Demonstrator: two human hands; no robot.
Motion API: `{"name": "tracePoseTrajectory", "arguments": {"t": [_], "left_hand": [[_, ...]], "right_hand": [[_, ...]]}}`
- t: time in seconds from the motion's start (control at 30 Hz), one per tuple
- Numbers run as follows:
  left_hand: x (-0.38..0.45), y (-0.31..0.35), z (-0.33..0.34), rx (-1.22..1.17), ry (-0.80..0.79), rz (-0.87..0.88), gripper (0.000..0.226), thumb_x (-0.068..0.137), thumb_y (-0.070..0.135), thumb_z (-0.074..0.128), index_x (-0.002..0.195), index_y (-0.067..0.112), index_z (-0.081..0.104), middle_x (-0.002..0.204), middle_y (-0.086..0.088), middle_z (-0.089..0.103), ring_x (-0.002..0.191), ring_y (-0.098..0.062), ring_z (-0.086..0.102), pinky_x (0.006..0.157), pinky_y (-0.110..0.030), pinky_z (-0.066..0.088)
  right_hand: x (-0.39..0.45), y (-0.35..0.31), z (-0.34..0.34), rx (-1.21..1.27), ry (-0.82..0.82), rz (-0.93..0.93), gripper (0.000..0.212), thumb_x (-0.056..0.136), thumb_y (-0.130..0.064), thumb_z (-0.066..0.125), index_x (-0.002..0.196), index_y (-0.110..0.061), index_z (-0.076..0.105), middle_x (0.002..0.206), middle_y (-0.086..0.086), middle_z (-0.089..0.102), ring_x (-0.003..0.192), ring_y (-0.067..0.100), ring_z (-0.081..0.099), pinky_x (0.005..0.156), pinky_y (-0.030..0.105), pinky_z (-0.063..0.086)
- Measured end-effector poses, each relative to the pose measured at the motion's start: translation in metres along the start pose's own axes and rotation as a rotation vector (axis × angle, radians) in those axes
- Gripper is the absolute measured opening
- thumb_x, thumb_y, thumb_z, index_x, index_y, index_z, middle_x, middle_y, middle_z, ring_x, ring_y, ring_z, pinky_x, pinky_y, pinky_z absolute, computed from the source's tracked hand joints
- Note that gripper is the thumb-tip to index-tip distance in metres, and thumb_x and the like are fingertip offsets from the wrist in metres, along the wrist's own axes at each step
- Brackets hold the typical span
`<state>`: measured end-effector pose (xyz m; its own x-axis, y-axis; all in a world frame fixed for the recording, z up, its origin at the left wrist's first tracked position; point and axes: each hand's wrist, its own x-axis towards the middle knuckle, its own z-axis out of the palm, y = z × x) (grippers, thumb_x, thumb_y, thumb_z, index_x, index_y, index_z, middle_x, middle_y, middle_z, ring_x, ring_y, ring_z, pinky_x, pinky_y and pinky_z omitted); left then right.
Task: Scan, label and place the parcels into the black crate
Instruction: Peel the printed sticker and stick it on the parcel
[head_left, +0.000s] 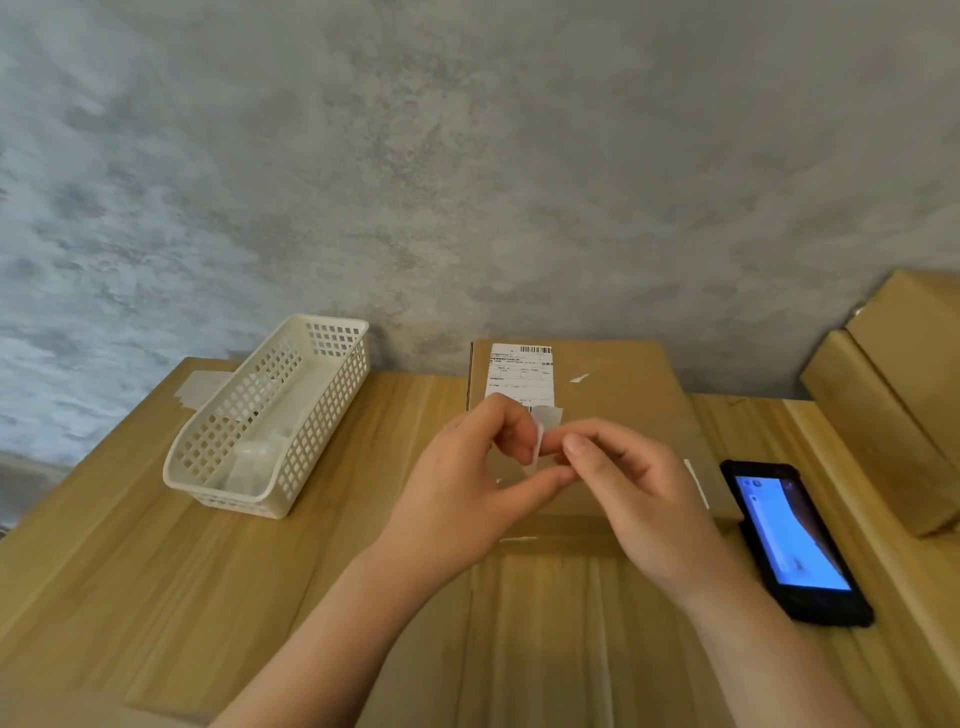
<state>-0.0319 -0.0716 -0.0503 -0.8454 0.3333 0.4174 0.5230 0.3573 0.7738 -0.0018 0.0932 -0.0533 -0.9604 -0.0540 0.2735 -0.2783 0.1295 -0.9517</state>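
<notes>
Here both my hands pinch a small white label (537, 447): left hand (467, 478) and right hand (628, 483) in a narrow grip. The parcel (623, 395) lies flat on the worktop (363, 519) directly beneath, long axis running away from me.

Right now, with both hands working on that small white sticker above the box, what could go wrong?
1. The small sticker, pinched between the left hand and right hand, looks curled; it may fold onto itself or stick to a finger.
2. The cardboard parcel already carries a shipping label; the sticker might land over its barcode.
3. The phone lies close beside the right wrist, so a careless move might knock it.
</notes>
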Motion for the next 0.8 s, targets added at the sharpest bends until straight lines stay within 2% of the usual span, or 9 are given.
{"name": "tracePoseTrajectory", "arguments": {"t": [0.13,0.23,0.27,0.33,0.4,0.47,0.57,0.67,0.8], "left_hand": [[-0.001,-0.006,0.002,-0.08,0.045,-0.099,0.021,0.085,0.009,0.072,0.08,0.019,0.054,0.073,0.016,0.056,0.073,-0.004,0.052,0.071,-0.014,0.04],[-0.001,-0.01,0.0,-0.204,0.084,-0.19,0.019,0.088,0.004,0.068,0.079,0.014,0.054,0.071,0.013,0.053,0.07,-0.005,0.049,0.069,-0.02,0.041],[-0.001,-0.011,-0.002,-0.288,0.087,-0.228,0.018,0.089,0.006,0.067,0.079,0.012,0.054,0.072,0.01,0.052,0.07,-0.008,0.048,0.067,-0.02,0.041],[-0.001,-0.015,-0.005,-0.496,0.066,-0.296,0.014,0.089,0.014,0.065,0.08,0.012,0.054,0.073,0.004,0.052,0.069,-0.011,0.047,0.064,-0.021,0.042],[-0.001,-0.021,-0.007,-0.674,0.018,-0.353,0.01,0.087,0.019,0.063,0.082,0.014,0.056,0.075,0.0,0.053,0.071,-0.013,0.049,0.066,-0.022,0.044],[-0.001,-0.027,-0.009,-0.756,-0.035,-0.403,0.008,0.086,0.02,0.064,0.081,0.017,0.058,0.077,-0.002,0.055,0.073,-0.014,0.052,0.069,-0.024,0.045],[-0.002,-0.035,-0.009,-0.784,-0.106,-0.463,0.009,0.086,0.024,0.065,0.08,0.02,0.06,0.082,-0.004,0.06,0.076,-0.017,0.054,0.068,-0.029,0.041],[-0.003,-0.04,-0.011,-0.792,-0.121,-0.493,0.01,0.086,0.025,0.065,0.081,0.018,0.059,0.079,-0.003,0.058,0.072,-0.016,0.051,0.066,-0.029,0.039],[-0.001,-0.043,-0.014,-0.544,-0.062,-0.49,0.014,0.096,0.021,0.063,0.085,0.013,0.058,0.067,0.008,0.052,0.063,-0.005,0.047,0.061,-0.018,0.041]], "right_hand": [[-0.006,0.006,-0.003,0.002,0.037,0.012,0.021,0.097,-0.019,0.053,0.097,-0.014,0.073,0.096,-0.003,0.074,0.095,0.007,0.067,0.082,0.015,0.048],[-0.006,0.017,-0.008,-0.109,0.235,0.059,0.012,0.097,-0.014,0.06,0.103,-0.02,0.069,0.098,-0.004,0.071,0.093,0.008,0.064,0.081,0.015,0.049],[-0.005,0.019,-0.011,-0.167,0.283,0.092,0.012,0.095,-0.019,0.062,0.107,-0.022,0.066,0.1,-0.006,0.068,0.091,0.006,0.062,0.078,0.012,0.048],[-0.004,0.021,-0.016,-0.213,0.263,0.198,0.025,0.089,-0.037,0.064,0.111,-0.026,0.061,0.103,-0.011,0.066,0.092,0.001,0.061,0.076,0.009,0.046],[-0.003,0.022,-0.018,-0.221,0.172,0.288,0.036,0.081,-0.056,0.059,0.106,-0.029,0.063,0.097,-0.012,0.07,0.09,-0.002,0.063,0.074,0.011,0.045],[-0.003,0.023,-0.017,-0.291,0.121,0.281,0.033,0.081,-0.059,0.058,0.093,-0.029,0.067,0.086,-0.011,0.07,0.083,0.001,0.064,0.071,0.014,0.045],[-0.002,0.028,-0.012,-0.422,0.092,0.258,0.019,0.091,-0.045,0.062,0.082,-0.028,0.065,0.078,-0.011,0.067,0.074,0.005,0.061,0.067,0.022,0.047],[-0.001,0.031,-0.01,-0.498,0.086,0.24,0.016,0.092,-0.035,0.062,0.076,-0.029,0.062,0.072,-0.009,0.064,0.065,0.009,0.058,0.057,0.02,0.043],[0.0,0.033,-0.012,-0.544,0.128,0.216,0.021,0.092,-0.029,0.06,0.072,-0.027,0.057,0.065,-0.006,0.061,0.054,0.012,0.05,0.051,0.025,0.039]]}}
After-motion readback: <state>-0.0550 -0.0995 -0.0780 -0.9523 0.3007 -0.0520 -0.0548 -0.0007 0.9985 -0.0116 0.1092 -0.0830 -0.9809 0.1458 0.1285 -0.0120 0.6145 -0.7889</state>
